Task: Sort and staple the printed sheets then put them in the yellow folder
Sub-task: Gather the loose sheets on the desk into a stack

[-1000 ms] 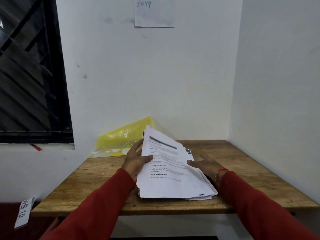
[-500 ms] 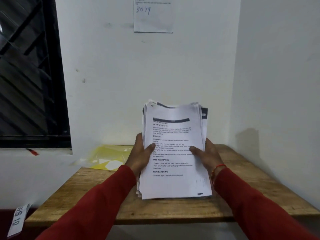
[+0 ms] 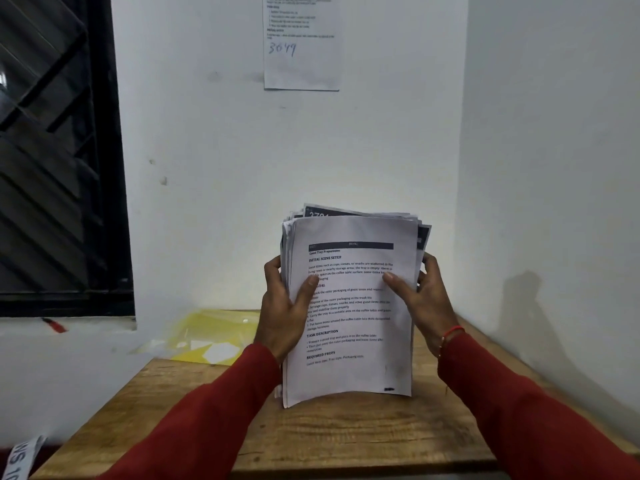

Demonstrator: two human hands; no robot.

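Head view. The left hand (image 3: 284,313) and the right hand (image 3: 427,303) hold a thick stack of printed sheets (image 3: 353,306) upright above the wooden table (image 3: 346,434). Each grip is closed on a side edge of the stack: thumbs lie across the printed front page, fingers wrap behind. Both forearms, in red sleeves (image 3: 207,420), rise from the lower corners toward the centre; a red thread bracelet (image 3: 450,332) circles the right wrist. The stack's bottom edge stands close above the table, and whether it touches cannot be told. Its top edges are uneven, with dark-headed pages showing behind the front sheet. The yellow folder (image 3: 211,337) lies flat at the table's far left corner, against the wall and overhanging the left edge, apart from the left hand. Walls (image 3: 554,168) close the table at back and right. Bare table lies in front of the stack and to its right. A printed notice (image 3: 300,43) hangs on the back wall above.
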